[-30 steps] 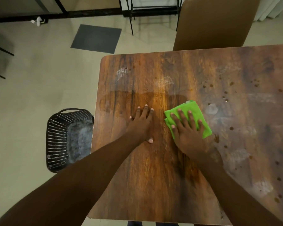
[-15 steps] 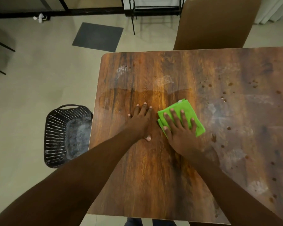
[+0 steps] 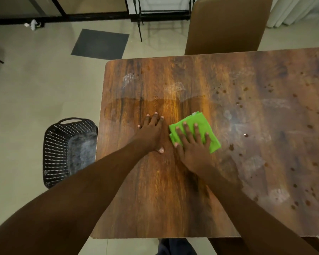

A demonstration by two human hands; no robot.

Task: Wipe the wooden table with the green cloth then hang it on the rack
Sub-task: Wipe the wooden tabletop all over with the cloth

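Observation:
The green cloth lies folded on the wooden table, left of centre. My right hand presses flat on it with fingers spread, covering its near half. Just left of the cloth, my left hand rests flat on the bare wood, fingers apart, holding nothing. A damp, darker patch surrounds both hands. The right part of the table shows dried smears and dark spots. A black metal rack stands on the floor beyond the table's far edge.
A brown chair stands at the far side of the table. A black perforated basket sits on the floor at the table's left edge. A dark mat lies on the tiled floor farther back.
My right hand has slid the cloth a little to the left, closer to my left hand. My left hand has stayed in place on the wood.

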